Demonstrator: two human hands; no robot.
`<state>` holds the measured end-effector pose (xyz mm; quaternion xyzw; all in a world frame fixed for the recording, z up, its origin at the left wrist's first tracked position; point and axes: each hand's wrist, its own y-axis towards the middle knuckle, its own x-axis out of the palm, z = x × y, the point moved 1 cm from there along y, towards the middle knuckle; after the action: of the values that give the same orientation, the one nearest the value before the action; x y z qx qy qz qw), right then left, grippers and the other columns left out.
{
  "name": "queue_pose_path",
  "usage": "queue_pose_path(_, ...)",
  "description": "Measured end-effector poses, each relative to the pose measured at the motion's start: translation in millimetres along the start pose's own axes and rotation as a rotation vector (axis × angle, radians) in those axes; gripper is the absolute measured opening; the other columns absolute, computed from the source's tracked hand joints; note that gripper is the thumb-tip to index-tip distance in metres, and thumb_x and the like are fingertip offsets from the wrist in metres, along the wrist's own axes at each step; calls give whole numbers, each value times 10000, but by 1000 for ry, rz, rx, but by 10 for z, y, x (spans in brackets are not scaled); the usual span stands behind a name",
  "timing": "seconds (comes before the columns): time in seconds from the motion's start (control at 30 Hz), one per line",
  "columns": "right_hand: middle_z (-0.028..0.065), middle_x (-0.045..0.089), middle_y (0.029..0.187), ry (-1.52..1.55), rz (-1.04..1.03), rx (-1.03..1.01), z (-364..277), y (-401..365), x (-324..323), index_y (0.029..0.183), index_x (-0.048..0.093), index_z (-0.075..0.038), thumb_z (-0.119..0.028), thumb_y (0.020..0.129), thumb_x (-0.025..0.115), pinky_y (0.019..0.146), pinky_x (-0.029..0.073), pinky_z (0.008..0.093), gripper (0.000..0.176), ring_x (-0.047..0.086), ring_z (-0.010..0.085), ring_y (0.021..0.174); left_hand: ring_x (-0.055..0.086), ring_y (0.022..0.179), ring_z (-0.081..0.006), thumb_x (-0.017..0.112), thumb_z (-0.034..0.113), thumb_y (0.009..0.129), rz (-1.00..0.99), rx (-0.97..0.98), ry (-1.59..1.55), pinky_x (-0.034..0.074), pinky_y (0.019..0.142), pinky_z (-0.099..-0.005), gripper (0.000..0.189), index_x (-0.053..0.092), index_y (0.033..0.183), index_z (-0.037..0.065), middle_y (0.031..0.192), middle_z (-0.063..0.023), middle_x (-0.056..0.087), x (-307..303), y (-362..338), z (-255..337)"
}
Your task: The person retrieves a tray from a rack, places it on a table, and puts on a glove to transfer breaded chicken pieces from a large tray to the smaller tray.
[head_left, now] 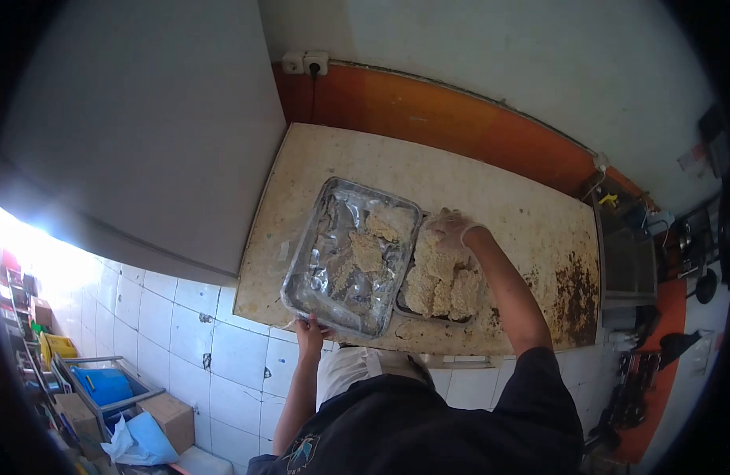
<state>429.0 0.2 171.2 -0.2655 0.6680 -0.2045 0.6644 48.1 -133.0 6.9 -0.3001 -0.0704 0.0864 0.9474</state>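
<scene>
A metal tray (301, 273) lined with clear plastic lies on the worktop, with a few breaded pieces (366, 252) and loose crumbs inside. My left hand (309, 332) grips this tray's near rim at the left corner. Right beside it stands a second, smaller tray (434, 319), heaped with breaded pieces (440, 281) that look like coated meat. My right hand (452, 227), in a clear plastic glove, is at the far end of that heap, its fingers bent down around a breaded piece. The fingertips are partly hidden by the glove and the coating.
The worn worktop (365, 154) has a dark stained patch (575, 297) at its right. A tall grey cabinet (143, 134) closes off the left side. Wall sockets (305, 63) hold a plug at the back. On the floor at left are a crate (103, 388) and a cardboard box (168, 423).
</scene>
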Motion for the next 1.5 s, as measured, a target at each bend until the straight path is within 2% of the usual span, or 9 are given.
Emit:
queue_pose_path(0.33,165,601,937,21,314,-484,-815,882,515,1107,573,-60,-143,788,501,798,485,357,337,597,292,886,629,600,-252,416,211,952,-7,20,10,571,521,-326,254,335,1001,-25,854,-167,543,-2,1,-20)
queue_pose_path(0.4,178,596,996,-110,-23,-53,-1413,705,373,1163,520,-42,-153,818,474,791,489,359,365,598,298,939,631,628,-261,414,207,952,17,20,20,574,525,-332,254,337,1010,-28,888,-179,542,11,-16,6)
queue_pose_path(0.5,187,608,998,147,449,-1,-1441,1198,1096,1224,446,-16,-198,813,491,779,487,373,452,605,303,944,630,662,-273,416,202,951,24,-5,-43,575,525,-340,248,338,1020,-24,905,-182,532,4,24,-53)
queue_pose_path(0.6,196,605,1019,442,313,310,-1725,745,776,1277,372,-16,-230,774,562,777,483,388,579,604,333,926,624,688,-275,417,200,951,27,-5,-55,579,531,-344,238,342,1023,-14,922,-179,521,6,24,-60)
queue_pose_path(0.83,128,601,983,1270,68,95,-1317,718,1359,1107,529,-10,-276,642,752,744,472,334,580,595,242,861,601,749,-248,432,208,946,9,13,-32,585,560,-340,246,367,1028,-15,963,-155,508,-34,40,-82)
queue_pose_path(1.1,53,546,856,1642,1106,330,-137,-761,1277,1067,513,-54,-158,719,727,680,455,301,421,525,144,767,598,734,-234,440,245,944,17,4,40,583,567,-333,284,372,981,-28,878,-141,503,39,-90,101)
queue_pose_path(1.2,92,562,868,1374,927,857,166,-687,1313,1082,506,-63,-204,743,702,680,467,347,417,553,197,760,601,721,-230,437,244,945,10,22,27,580,559,-330,277,370,960,-25,854,-137,503,77,-118,164)
queue_pose_path(1.4,195,593,928,95,1009,824,-119,-681,928,1021,539,-27,-194,733,617,799,442,429,341,572,343,864,610,663,-230,426,237,949,8,17,0,571,538,-315,268,373,968,-25,822,-140,523,16,1,21)
queue_pose_path(1.5,173,592,975,307,1071,199,-244,-218,838,1007,567,-35,-158,751,566,854,421,402,284,550,325,949,616,632,-229,412,220,954,23,19,-4,566,528,-309,250,376,985,-25,810,-146,536,17,-20,-3)
